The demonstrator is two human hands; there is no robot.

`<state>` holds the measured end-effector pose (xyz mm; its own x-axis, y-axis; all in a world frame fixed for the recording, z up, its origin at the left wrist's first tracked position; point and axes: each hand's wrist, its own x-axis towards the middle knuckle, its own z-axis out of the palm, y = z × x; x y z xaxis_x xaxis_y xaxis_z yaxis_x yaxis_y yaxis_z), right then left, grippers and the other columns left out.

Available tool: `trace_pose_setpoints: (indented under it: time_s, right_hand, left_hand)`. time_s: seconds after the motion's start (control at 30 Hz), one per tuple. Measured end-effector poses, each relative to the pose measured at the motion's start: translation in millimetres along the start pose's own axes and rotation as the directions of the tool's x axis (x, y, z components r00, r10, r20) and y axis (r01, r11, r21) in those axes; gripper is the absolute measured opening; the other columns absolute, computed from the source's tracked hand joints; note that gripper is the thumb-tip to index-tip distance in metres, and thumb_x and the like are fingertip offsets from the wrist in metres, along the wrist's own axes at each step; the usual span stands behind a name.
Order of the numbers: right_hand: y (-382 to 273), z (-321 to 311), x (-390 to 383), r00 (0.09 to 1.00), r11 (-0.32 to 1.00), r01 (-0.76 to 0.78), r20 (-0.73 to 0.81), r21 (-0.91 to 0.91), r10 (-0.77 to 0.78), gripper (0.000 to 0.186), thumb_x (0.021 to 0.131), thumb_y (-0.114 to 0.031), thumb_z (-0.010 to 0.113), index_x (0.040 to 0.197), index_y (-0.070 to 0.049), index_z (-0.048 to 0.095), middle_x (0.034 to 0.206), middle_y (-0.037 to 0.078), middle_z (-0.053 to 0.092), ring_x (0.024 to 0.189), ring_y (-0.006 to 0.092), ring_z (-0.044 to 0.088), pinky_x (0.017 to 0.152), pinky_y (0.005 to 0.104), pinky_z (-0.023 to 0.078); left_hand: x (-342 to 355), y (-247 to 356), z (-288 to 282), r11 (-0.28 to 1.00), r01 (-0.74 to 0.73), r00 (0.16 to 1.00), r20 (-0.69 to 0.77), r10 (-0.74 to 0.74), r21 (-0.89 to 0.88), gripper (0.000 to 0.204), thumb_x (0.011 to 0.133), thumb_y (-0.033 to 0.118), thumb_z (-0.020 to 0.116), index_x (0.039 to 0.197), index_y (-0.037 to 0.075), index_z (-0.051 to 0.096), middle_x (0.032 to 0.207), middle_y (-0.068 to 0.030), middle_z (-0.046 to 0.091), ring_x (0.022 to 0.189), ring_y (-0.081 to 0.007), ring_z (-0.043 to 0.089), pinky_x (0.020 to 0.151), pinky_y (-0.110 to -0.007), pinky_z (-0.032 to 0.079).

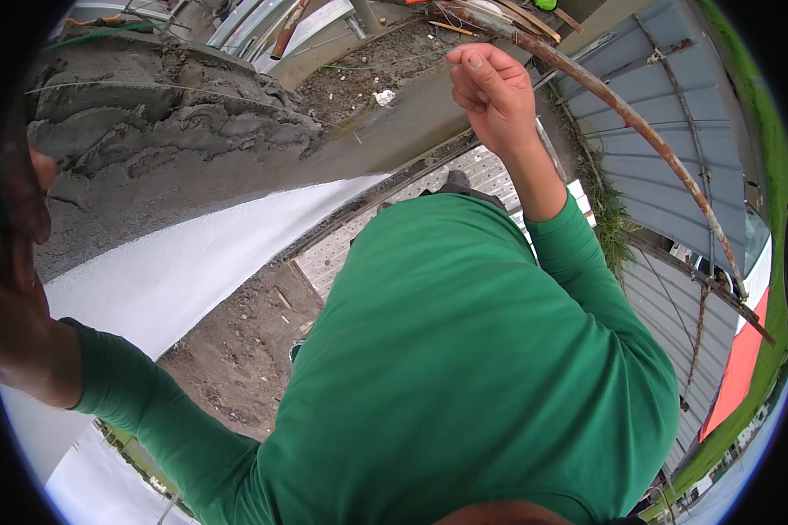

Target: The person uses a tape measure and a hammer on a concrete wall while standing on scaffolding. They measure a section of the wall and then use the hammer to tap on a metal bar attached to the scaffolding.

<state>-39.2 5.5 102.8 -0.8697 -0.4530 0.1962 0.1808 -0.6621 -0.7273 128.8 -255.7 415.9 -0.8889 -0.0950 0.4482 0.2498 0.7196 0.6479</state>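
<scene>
Creased green shirt (473, 350), five o'clock. Right hand (495, 92), one o'clock, curled; left hand (13, 302), nine, near ridged mortar (166, 131): grip I can't tell.

1 rusty pole (636, 120) crosses grey metal sheets (635, 179); green weeds (614, 229) grow near a pale perforated platform (488, 170).

Soft daylight comes from the cloudy sky (114, 486), with faint shadows. The left hand (13, 280) looks dark and blurry. Lines bend near the edges.
</scene>
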Motion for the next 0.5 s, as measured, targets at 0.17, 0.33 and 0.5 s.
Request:
trace_pose_setpoints:
  time_s: [0.17, 0.33, 0.5]
  right_hand:
    - [-31.9, -20.7, -46.0, 0.996, 0.984, 0.001, -0.084, -0.179, -0.017, 0.023, 0.103, -0.019, 0.068, 0.108, 0.003, 0.075, 0.066, -0.007, 0.051, 0.057, 0.0021, 0.035, 0.052, 0.0228, 0.024]
    - [-72.4, -45.0, -81.9, 0.972, 0.966, 0.031, -0.218, -0.255, -0.089, 0.025, 0.104, -0.017, 0.066, 0.110, 0.006, 0.073, 0.066, -0.007, 0.050, 0.058, 0.0031, 0.034, 0.053, 0.0229, 0.024]
    - [-140.8, -32.3, -92.1, 0.951, 0.907, 0.272, -0.057, -0.321, -0.305, 0.028, 0.108, -0.018, 0.058, 0.116, 0.007, 0.067, 0.068, -0.006, 0.041, 0.060, 0.0065, 0.031, 0.055, 0.0262, 0.024]
  left_hand:
    - [-73.9, -128.5, 153.7, 0.582, 0.707, 0.694, 0.550, -0.465, -0.401, 0.042, 0.095, 0.015, 0.049, 0.134, -0.001, 0.050, 0.105, -0.0150, 0.070, 0.074, -0.0156, 0.072, 0.049, -0.019, 0.041]
    - [-120.0, -178.4, 248.0, 0.069, 0.810, 0.573, 0.760, -0.307, -0.583, 0.039, 0.101, 0.020, 0.052, 0.132, -0.003, 0.052, 0.105, -0.0139, 0.068, 0.071, -0.0188, 0.071, 0.051, -0.022, 0.048]
    - [-74.1, -153.3, 280.0, 0.255, 0.676, 0.736, 0.616, -0.281, -0.691, 0.029, 0.107, 0.021, 0.059, 0.126, 0.002, 0.050, 0.097, -0.0198, 0.075, 0.065, -0.0153, 0.069, 0.051, -0.023, 0.049]
